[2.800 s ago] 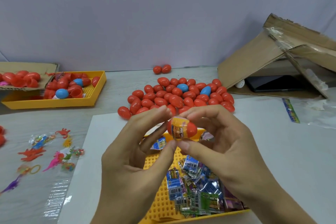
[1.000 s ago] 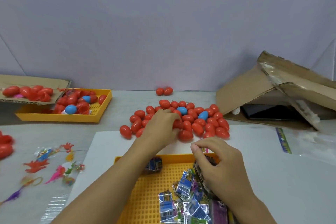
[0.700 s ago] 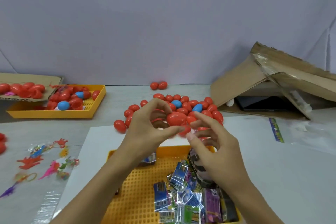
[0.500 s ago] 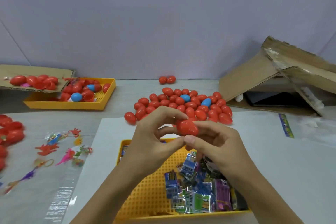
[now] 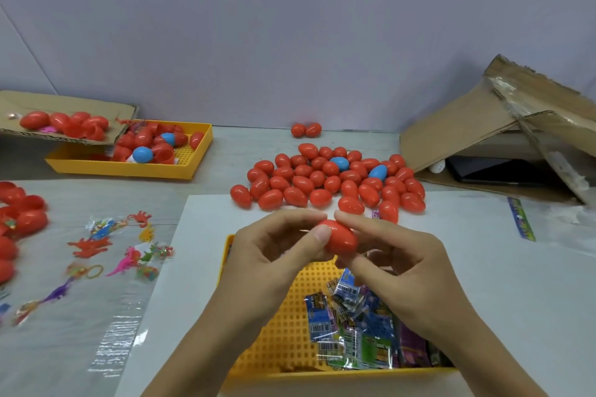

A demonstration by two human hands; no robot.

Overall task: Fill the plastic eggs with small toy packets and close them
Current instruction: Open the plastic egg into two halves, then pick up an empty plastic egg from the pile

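Grey table (image 5: 225, 155), white sheet (image 5: 503, 284) laid over its near half. Torn carton (image 5: 467, 126) far right. Yellow tray (image 5: 287, 332) nearest, packets (image 5: 351, 329) heaped at its right; barcodes visible, print too blurred to read. Egg pile (image 5: 325, 180) beyond, mostly red, two blue. Red egg (image 5: 340, 235) closed, held above tray, pinched between fingers of left hand (image 5: 274, 255) and right hand (image 5: 403, 267).
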